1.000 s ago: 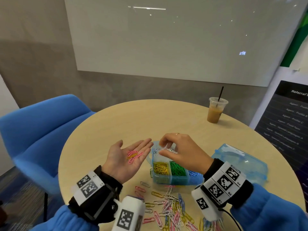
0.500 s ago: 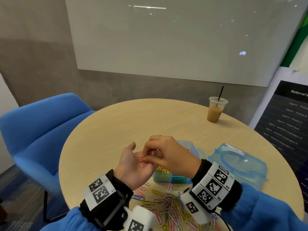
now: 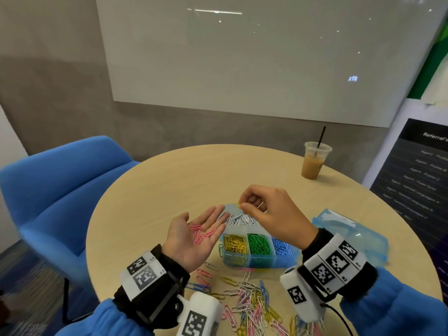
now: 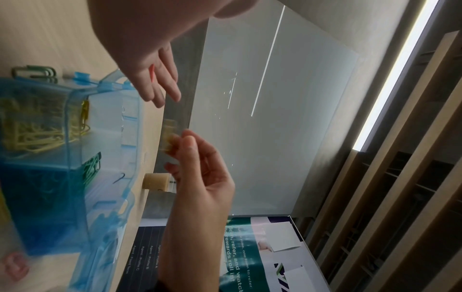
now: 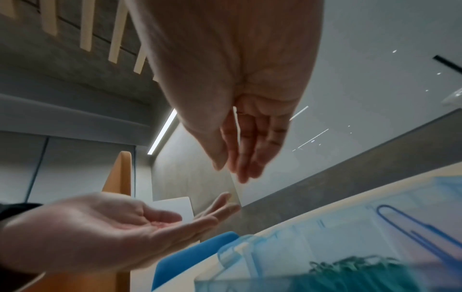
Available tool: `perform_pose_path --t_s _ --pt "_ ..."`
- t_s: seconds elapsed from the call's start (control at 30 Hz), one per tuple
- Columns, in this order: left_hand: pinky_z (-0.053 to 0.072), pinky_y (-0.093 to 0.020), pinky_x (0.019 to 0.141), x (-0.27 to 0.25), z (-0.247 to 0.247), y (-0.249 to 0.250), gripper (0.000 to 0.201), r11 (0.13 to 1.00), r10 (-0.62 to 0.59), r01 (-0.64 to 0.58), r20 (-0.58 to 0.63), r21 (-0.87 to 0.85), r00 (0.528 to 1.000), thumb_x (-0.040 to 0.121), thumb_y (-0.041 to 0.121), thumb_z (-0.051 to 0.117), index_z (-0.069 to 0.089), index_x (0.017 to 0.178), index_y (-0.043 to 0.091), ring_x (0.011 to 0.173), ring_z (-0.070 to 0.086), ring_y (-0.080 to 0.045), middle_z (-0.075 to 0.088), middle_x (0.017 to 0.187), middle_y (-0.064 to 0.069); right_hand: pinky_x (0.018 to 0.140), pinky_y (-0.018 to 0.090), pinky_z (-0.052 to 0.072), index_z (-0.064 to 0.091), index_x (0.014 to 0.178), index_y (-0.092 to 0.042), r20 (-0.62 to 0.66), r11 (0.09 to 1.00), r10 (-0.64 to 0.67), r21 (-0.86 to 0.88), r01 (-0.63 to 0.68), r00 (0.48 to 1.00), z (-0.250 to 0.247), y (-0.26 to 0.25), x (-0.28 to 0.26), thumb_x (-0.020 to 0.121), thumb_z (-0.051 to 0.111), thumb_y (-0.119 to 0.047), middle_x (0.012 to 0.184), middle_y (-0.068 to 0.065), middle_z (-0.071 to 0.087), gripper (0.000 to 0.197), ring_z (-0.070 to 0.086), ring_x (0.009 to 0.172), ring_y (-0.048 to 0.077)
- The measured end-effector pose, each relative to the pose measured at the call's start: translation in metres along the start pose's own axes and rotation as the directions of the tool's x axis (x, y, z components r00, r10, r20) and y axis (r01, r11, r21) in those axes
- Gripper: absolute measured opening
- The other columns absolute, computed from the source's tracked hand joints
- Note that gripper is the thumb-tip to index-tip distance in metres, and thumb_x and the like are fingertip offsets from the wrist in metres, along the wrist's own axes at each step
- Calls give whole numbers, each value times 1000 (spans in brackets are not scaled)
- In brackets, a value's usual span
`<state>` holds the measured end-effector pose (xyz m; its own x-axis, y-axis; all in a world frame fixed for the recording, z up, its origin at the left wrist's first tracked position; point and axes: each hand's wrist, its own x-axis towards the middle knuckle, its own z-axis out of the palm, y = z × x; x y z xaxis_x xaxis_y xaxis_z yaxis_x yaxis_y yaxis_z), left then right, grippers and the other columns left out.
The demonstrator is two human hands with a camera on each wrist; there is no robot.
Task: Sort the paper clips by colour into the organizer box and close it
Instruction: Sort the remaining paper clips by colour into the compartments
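Note:
My left hand is held palm up and open beside the organizer box, with a few pink clips lying on the palm. My right hand hovers above the box's far end and pinches a yellow clip between thumb and forefinger. The box's compartments hold yellow clips, green clips, blue clips and white clips. In the right wrist view the left hand lies flat below the right hand's fingers.
Several mixed loose clips lie on the round wooden table in front of the box. The blue lid sits to the box's right. An iced coffee cup stands at the far right. A blue chair is on the left.
My right hand left the white compartment, reached into my left palm, pinched the yellow clip there and lifted it over the box. Only pink clips stay on the palm.

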<state>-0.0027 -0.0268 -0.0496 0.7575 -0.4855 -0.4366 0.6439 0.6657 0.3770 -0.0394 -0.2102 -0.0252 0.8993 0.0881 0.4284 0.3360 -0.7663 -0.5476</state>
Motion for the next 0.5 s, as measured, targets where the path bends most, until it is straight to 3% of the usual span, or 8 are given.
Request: perform_pose_path --t_s 0.17,0.23,0.3,0.33,0.37,0.4,0.43,0.5 --pt "37 -42 110 0 -1 -1 64 999 50 -50 53 1 997 105 44 21 52 127 -8 125 53 -37 63 123 -24 71 15 48 69 100 -18 -2 998 29 -60 -29 1000 7 1 -11 93 63 -27 90 -10 67 13 60 86 2" --pt "36 -42 111 -2 1 -4 64 996 92 -91 83 -22 992 104 44 23 52 127 -8 123 54 -36 63 123 -24 75 18 51 66 104 -18 -46 991 117 67 -114 992 11 -7 -18 95 59 -29 94 -11 66 15 60 89 2" --pt "36 -41 111 -3 4 -6 63 988 151 -148 108 -36 983 104 44 23 53 128 -7 121 56 -35 65 122 -23 86 23 53 61 114 -19 14 899 304 325 -292 952 21 -18 -26 98 53 -33 105 -8 65 22 61 98 3" --pt "36 -41 111 -5 5 -7 63 983 181 -178 122 -34 976 104 43 22 53 128 -7 121 57 -33 66 121 -21 91 25 52 58 118 -17 100 781 405 478 -401 909 27 -24 -30 99 50 -34 113 -3 65 27 61 105 8" --pt "36 -40 112 -6 6 -8 63 978 209 -208 135 -26 969 104 43 22 53 128 -6 121 57 -32 66 121 -20 96 28 51 56 121 -13 217 587 488 635 -502 845 33 -28 -32 100 46 -35 119 4 64 32 62 110 14" --pt "35 -40 112 -7 7 -10 62 972 233 -234 148 -14 961 104 43 22 54 127 -5 121 57 -31 67 121 -19 99 31 49 54 123 -7 344 337 528 755 -563 777 37 -30 -33 101 44 -36 123 13 63 37 62 113 20" --pt "35 -39 112 -9 9 -12 62 966 254 -258 161 4 954 104 43 21 55 127 -4 121 57 -30 67 121 -18 101 35 47 54 123 -1 463 74 519 813 -577 719 39 -33 -35 102 42 -37 128 20 61 43 61 116 26" --pt "35 -38 113 -10 12 -18 62 952 283 -298 185 63 941 104 43 21 56 125 -3 121 58 -29 67 120 -17 104 39 44 53 122 9 607 -282 401 794 -538 686 43 -41 -37 102 37 -42 132 27 56 56 56 123 33"
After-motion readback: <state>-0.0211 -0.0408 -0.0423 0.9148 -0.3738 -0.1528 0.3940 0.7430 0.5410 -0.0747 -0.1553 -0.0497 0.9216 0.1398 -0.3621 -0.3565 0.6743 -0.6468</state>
